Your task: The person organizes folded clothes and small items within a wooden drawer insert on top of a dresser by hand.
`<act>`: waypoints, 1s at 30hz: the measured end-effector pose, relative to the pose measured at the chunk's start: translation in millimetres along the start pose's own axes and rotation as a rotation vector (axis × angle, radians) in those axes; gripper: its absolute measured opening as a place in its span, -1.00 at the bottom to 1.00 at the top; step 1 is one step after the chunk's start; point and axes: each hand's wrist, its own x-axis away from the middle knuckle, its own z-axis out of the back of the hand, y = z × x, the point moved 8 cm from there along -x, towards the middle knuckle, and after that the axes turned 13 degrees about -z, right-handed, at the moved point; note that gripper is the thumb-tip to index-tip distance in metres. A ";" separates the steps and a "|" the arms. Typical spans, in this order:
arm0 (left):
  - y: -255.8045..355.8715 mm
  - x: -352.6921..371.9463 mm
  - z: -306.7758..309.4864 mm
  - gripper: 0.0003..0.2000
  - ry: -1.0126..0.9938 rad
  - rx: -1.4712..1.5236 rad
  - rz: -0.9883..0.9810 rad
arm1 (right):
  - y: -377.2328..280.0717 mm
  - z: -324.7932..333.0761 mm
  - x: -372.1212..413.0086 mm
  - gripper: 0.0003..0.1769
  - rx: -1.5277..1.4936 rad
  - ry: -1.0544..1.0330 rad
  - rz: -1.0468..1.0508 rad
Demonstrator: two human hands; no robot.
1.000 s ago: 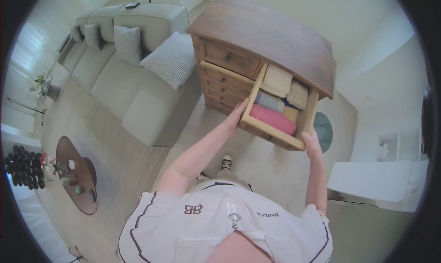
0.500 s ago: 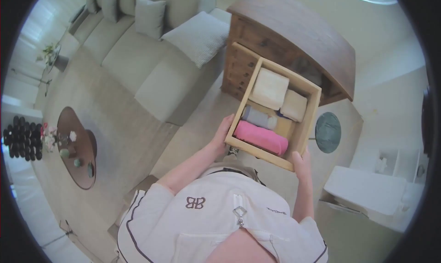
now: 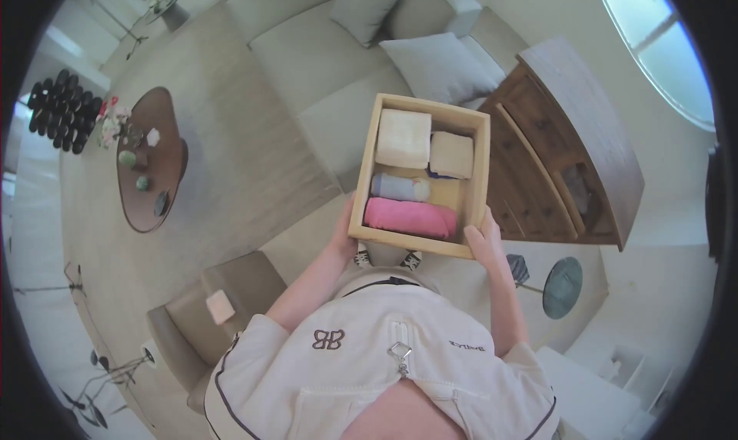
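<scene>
Across the top of the room sits a big pale sofa (image 3: 307, 55) with grey pillows (image 3: 442, 67) on it. Right of the sofa stands a dark wooden dresser (image 3: 592, 109), and one slot (image 3: 578, 194) near its top is open. Down on the left is a brown armchair (image 3: 184, 332) with a small pink thing (image 3: 220, 306) on its seat. Between the sofa and the dresser, up in the air over the floor, is a light wooden drawer (image 3: 366, 178). It is out of the dresser and just beside it, held flat in front of the person. Far to the left is a low brown bench (image 3: 154, 186) with little things on it. Inside the drawer lie four soft cloths. A pink roll (image 3: 407, 218) is nearest the person, and it is the biggest. A cream folded cloth (image 3: 403, 138) is at the far left corner. A smaller cream cloth (image 3: 451, 155) is next to it on the right. A little blue-grey roll (image 3: 400, 187) lies between the pink roll and the cream ones. The left hand (image 3: 342, 238) is closed on the near left corner of the drawer. The right hand (image 3: 483, 244) is closed on the near right corner, with its fingers wrapped on the side wall.
</scene>
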 end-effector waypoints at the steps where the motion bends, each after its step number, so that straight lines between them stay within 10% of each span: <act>1: 4.7 0.6 9.1 -0.74 0.009 0.010 -0.025 | -8.7 -7.3 -3.2 -0.39 0.044 -0.018 0.012; 18: 68.2 6.4 61.8 -0.81 0.235 -0.034 -0.107 | -72.3 -64.0 0.9 -0.43 0.034 -0.127 0.218; 30: 64.8 6.8 87.7 -0.78 0.318 -0.096 -0.008 | -67.7 -91.2 -14.3 -0.38 0.140 -0.227 -0.034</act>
